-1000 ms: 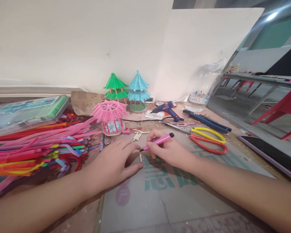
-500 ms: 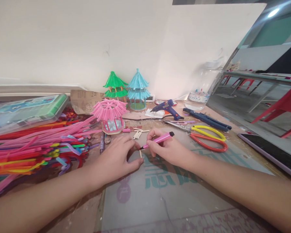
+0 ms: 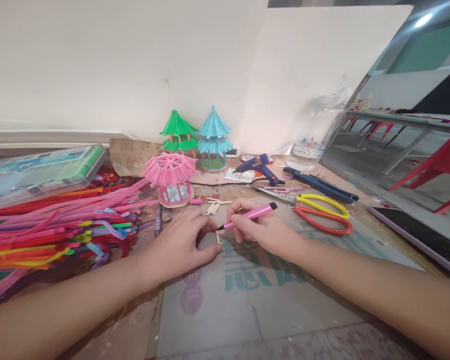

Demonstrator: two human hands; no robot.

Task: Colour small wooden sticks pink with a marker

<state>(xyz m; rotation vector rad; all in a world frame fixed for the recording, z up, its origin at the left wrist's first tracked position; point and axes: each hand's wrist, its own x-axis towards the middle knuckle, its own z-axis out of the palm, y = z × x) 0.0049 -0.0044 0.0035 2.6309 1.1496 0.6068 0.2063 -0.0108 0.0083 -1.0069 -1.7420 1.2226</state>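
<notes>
A short pale wooden stick (image 3: 218, 239) stands between the thumb and index finger of my left hand (image 3: 182, 242), held against the grey sheet (image 3: 243, 310). Pink colour shows near the stick's upper end. My right hand (image 3: 258, 225) grips a pink marker (image 3: 253, 214), its dark tip touching or almost touching the stick. Just beyond my hands lie several loose wooden sticks (image 3: 213, 207) and the pink marker cap (image 3: 195, 202). Behind them stands a small pavilion with a pink roof (image 3: 170, 172).
Green (image 3: 178, 131) and blue (image 3: 214, 137) pavilions stand at the back. Pipe cleaners (image 3: 52, 225) and a plastic case (image 3: 45, 170) fill the left. On the right are a glue gun (image 3: 258, 167), scissors (image 3: 322, 212), blue pliers (image 3: 320, 185), a clear jar (image 3: 309, 135) and a phone (image 3: 423, 235).
The marker has tilted lower and its rear end has moved slightly right. Pink now shows on the stick's upper part. My left hand has stayed in place.
</notes>
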